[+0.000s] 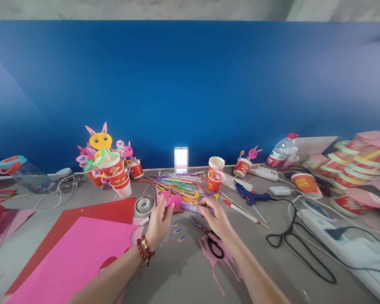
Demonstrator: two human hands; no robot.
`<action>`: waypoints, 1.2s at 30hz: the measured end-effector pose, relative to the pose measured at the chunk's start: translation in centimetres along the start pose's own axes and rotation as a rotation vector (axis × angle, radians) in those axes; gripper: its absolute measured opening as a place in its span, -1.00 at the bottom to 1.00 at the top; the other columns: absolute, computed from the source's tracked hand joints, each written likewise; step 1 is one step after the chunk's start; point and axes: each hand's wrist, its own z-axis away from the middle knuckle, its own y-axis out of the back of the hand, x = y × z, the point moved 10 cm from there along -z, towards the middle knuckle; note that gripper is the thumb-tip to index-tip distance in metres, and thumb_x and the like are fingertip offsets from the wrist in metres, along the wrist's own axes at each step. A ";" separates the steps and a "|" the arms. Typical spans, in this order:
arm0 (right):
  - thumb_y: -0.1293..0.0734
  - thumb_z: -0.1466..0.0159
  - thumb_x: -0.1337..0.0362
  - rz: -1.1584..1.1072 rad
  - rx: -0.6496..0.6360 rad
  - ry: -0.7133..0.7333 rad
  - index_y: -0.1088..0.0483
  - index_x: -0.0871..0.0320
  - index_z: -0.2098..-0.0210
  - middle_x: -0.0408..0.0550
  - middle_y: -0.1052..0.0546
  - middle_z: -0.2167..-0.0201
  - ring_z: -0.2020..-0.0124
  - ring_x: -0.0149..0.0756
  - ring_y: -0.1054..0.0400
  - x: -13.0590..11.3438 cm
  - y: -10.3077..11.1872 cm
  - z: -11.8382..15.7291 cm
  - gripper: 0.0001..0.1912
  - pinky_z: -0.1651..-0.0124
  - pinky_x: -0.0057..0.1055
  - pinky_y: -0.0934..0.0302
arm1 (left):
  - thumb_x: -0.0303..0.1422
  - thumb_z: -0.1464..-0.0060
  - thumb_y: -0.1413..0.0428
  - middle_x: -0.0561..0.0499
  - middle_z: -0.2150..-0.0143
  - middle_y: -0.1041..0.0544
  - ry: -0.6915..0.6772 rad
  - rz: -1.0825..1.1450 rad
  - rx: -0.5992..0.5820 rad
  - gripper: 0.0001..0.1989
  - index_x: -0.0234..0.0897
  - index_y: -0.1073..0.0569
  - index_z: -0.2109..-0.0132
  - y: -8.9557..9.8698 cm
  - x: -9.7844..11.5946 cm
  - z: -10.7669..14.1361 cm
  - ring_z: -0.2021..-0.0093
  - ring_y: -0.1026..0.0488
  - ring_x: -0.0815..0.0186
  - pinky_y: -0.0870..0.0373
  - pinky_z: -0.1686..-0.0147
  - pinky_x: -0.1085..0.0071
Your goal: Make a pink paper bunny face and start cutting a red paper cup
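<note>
My left hand [160, 221] is pinched on a pink paper disc [175, 202] near the middle of the table. To its right, my right hand [214, 213] has its fingers closed around the right part of a purple tube [190, 207]. The tube's left end reaches behind the pink disc. Small pink and blue paper pieces [181, 238] lie below, between the hands. Black-handled scissors [215, 247] rest on pink paper scraps [229, 259] under my right forearm. Behind the hands is a pile of coloured pipe cleaners [180, 185].
Pink [79, 253] and red [98, 210] sheets lie left, beside a tape roll [145, 204]. Decorated cups [112, 169] stand behind them. A red cup [215, 180], blue glue gun [251, 195], bottle [280, 153], black cable [294, 228] and power strip [342, 249] are on the right.
</note>
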 end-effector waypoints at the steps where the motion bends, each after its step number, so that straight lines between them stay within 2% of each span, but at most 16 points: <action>1: -0.21 -0.25 0.21 -0.047 -0.029 -0.020 -0.41 0.11 0.34 -0.12 -0.51 0.38 0.31 -0.24 -0.40 -0.1 -0.1 0.0 -0.83 0.25 -0.40 -0.26 | -0.23 -0.25 0.01 -0.06 0.32 -0.63 0.004 0.034 -0.002 -0.84 -0.21 -0.36 0.19 0.3 0.4 -0.1 0.25 -0.60 0.12 -0.47 0.19 0.29; 3: -0.22 -0.26 0.19 -0.200 -0.079 -0.077 -0.46 0.12 0.25 -0.10 -0.53 0.32 0.32 -0.26 -0.40 -0.1 -0.1 0.3 -0.78 0.27 -0.40 -0.28 | -0.23 -0.25 0.00 -0.08 0.25 -0.63 0.009 0.119 -0.022 -0.81 -0.23 -0.38 0.14 0.9 1.2 -0.1 0.21 -0.59 0.13 -0.47 0.14 0.28; 6: -0.32 -0.23 0.10 -0.533 -0.085 -0.148 -0.48 0.10 0.10 -0.04 -0.56 0.19 0.28 -0.24 -0.44 0.0 0.3 1.0 -0.69 0.17 -0.31 -0.33 | -0.21 -0.24 -0.02 -0.12 0.13 -0.61 0.033 0.283 -0.049 -0.75 -0.27 -0.40 0.06 1.8 1.9 0.0 0.16 -0.58 0.13 -0.49 0.14 0.29; 8: -0.39 -0.18 0.05 -0.680 -0.081 -0.150 -0.47 0.07 0.07 0.00 -0.57 0.15 0.20 -0.17 -0.47 0.0 0.8 1.6 -0.63 0.07 -0.21 -0.34 | -0.18 -0.22 -0.05 -0.13 0.11 -0.60 0.077 0.384 -0.064 -0.71 -0.29 -0.41 0.04 2.1 1.4 0.5 0.17 -0.58 0.12 -0.51 0.17 0.28; 10: -0.44 -0.14 0.03 -0.694 -0.090 -0.135 -0.46 0.05 0.05 0.03 -0.57 0.11 0.11 -0.09 -0.47 0.2 1.4 2.2 -0.57 -0.01 -0.13 -0.32 | -0.14 -0.19 -0.08 -0.14 0.12 -0.60 0.147 0.442 -0.082 -0.67 -0.31 -0.42 0.06 2.1 0.1 1.4 0.19 -0.59 0.11 -0.52 0.21 0.27; 13: -0.46 -0.13 0.08 -0.512 -0.084 -0.115 -0.45 0.08 0.05 0.06 -0.59 0.12 0.08 -0.05 -0.48 1.8 2.1 2.6 -0.58 -0.03 -0.09 -0.33 | -0.10 -0.16 -0.11 -0.18 0.14 -0.61 0.256 0.472 -0.112 -0.63 -0.34 -0.44 0.09 1.4 -1.9 3.2 0.22 -0.60 0.12 -0.53 0.25 0.28; 15: -0.47 -0.11 0.09 -0.326 -0.020 -0.067 -0.46 0.11 0.13 0.06 -0.60 0.18 0.12 -0.03 -0.50 3.2 2.9 2.5 -0.62 -0.01 -0.08 -0.35 | -0.09 -0.15 -0.12 -0.19 0.15 -0.61 0.285 0.481 -0.141 -0.62 -0.35 -0.44 0.11 0.7 -2.5 4.2 0.23 -0.60 0.13 -0.52 0.27 0.29; 17: -0.45 -0.10 0.07 -0.128 0.050 -0.011 -0.44 0.12 0.15 0.08 -0.60 0.20 0.17 -0.02 -0.51 4.5 3.6 2.4 -0.62 0.02 -0.08 -0.37 | -0.08 -0.15 -0.12 -0.19 0.15 -0.61 0.287 0.497 -0.169 -0.62 -0.34 -0.45 0.13 0.1 -2.4 4.9 0.25 -0.59 0.14 -0.52 0.28 0.29; 20: -0.38 -0.16 0.08 0.179 0.042 0.008 -0.40 0.14 0.13 0.09 -0.60 0.21 0.19 -0.02 -0.51 6.3 3.1 2.4 -0.64 0.07 -0.09 -0.37 | -0.08 -0.15 -0.11 -0.17 0.18 -0.61 0.298 0.536 -0.210 -0.62 -0.34 -0.46 0.13 -0.5 -2.0 5.6 0.27 -0.59 0.16 -0.51 0.29 0.31; 25: -0.30 -0.21 0.06 0.363 0.000 0.028 -0.34 0.15 0.09 0.07 -0.58 0.24 0.22 -0.04 -0.50 7.2 2.5 2.4 -0.64 0.14 -0.13 -0.37 | -0.10 -0.18 -0.10 -0.21 0.16 -0.61 0.313 0.646 -0.271 -0.62 -0.36 -0.43 0.09 -0.9 -1.6 6.0 0.29 -0.59 0.18 -0.49 0.30 0.32; 28: -0.34 -0.17 0.04 0.381 0.021 0.033 -0.33 0.13 0.07 0.08 -0.58 0.23 0.22 -0.01 -0.50 6.6 3.2 2.5 -0.58 0.14 -0.11 -0.37 | -0.11 -0.18 -0.11 -0.21 0.22 -0.61 0.316 0.716 -0.283 -0.63 -0.38 -0.43 0.11 -1.1 -1.7 6.2 0.33 -0.59 0.20 -0.48 0.31 0.33; 31: -0.36 -0.18 0.03 0.394 0.119 0.094 -0.27 0.11 -0.07 0.10 -0.54 0.11 0.13 -0.02 -0.47 4.3 5.0 3.3 -0.47 0.06 -0.11 -0.35 | -0.11 -0.16 -0.14 -0.21 0.22 -0.61 0.334 0.770 -0.282 -0.63 -0.37 -0.41 0.13 -1.2 -1.8 6.3 0.37 -0.58 0.22 -0.47 0.31 0.32; 33: -0.34 -0.21 0.04 0.425 0.257 0.142 -0.29 0.07 -0.05 0.10 -0.52 0.07 0.11 -0.04 -0.45 1.9 6.5 4.6 -0.53 0.01 -0.11 -0.32 | -0.12 -0.14 -0.16 -0.18 0.24 -0.61 0.347 0.815 -0.282 -0.65 -0.35 -0.40 0.15 -1.4 -1.8 6.2 0.41 -0.56 0.26 -0.47 0.31 0.32; 35: -0.34 -0.23 0.06 0.428 0.393 0.165 -0.36 0.06 0.09 0.07 -0.54 0.19 0.20 -0.06 -0.44 -0.5 7.3 6.1 -0.69 0.06 -0.13 -0.31 | -0.16 -0.13 -0.19 -0.14 0.29 -0.61 0.373 0.883 -0.291 -0.68 -0.33 -0.37 0.18 -1.6 -1.9 6.1 0.45 -0.54 0.30 -0.45 0.33 0.34; 36: -0.33 -0.25 0.10 0.401 0.405 0.188 -0.37 0.06 0.15 0.06 -0.53 0.23 0.23 -0.07 -0.43 -1.6 7.0 6.6 -0.77 0.08 -0.15 -0.31 | -0.18 -0.12 -0.20 -0.12 0.32 -0.61 0.391 0.928 -0.300 -0.70 -0.32 -0.36 0.19 -1.7 -1.9 6.1 0.46 -0.53 0.32 -0.44 0.35 0.36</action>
